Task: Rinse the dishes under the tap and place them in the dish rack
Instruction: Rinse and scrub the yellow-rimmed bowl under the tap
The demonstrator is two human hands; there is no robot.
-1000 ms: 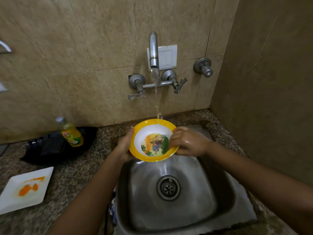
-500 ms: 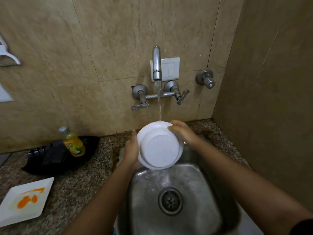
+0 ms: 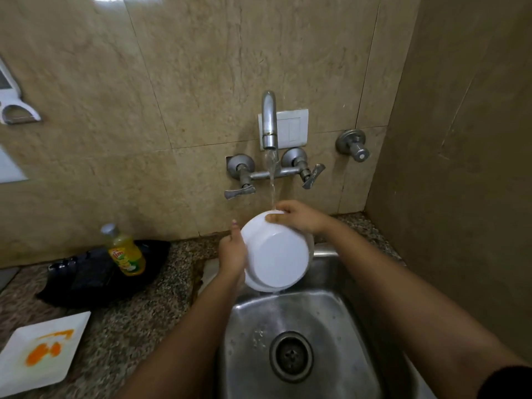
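We hold the white bowl (image 3: 277,257) with both hands over the back part of the steel sink (image 3: 339,318). Our left hand (image 3: 233,254) grips the left rim of the bowl; the thumb points upward along the edge, and the other fingers are hidden behind the bowl, so we cannot tell how they lie. Our right hand (image 3: 296,217) takes the top rim, with the fingers curled over the edge and the thumb pressed on the outer wall. The bowl is tilted, and its white underside is turned to us.

Water (image 3: 272,182) runs from the wall tap (image 3: 269,122) and falls on the top rim of the bowl, just beside the right fingers. Some water drips from the lower rim into the sink. The drain (image 3: 291,356) is in the middle of the basin, below the bowl.

On the granite counter (image 3: 138,326), left of the sink, a yellow dish soap bottle (image 3: 125,250) stands on a black cloth (image 3: 86,280). Nearer to us, at the left edge, lies a square white plate (image 3: 40,358) with orange stains on it. A white switch plate (image 3: 290,128) is on the tiled wall behind the tap, and a round metal valve (image 3: 352,146) is to the right of it.
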